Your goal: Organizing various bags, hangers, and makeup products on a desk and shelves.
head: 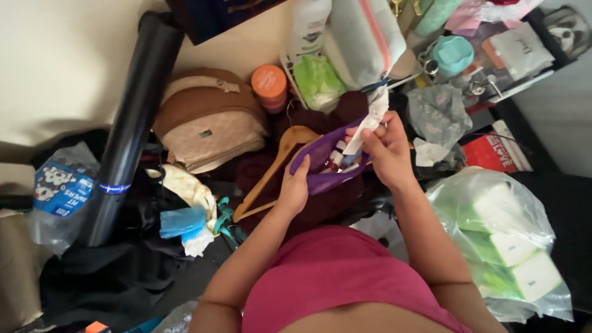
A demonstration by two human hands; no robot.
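Hands work over a cluttered floor. Left hand (295,188) grips the near edge of a purple pouch (324,166), fingers curled tight on the fabric, holding it open at centre of view. Right hand (387,151) pinches a white tube (368,126) between thumb and fingertips, its lower end inside the pouch among other small items. Wooden hanger (271,172) lies just left of the pouch, beige backpack (209,120) further left, black roll (132,117) beside it. Plastic bag of green-white packs (505,240) sits at right.
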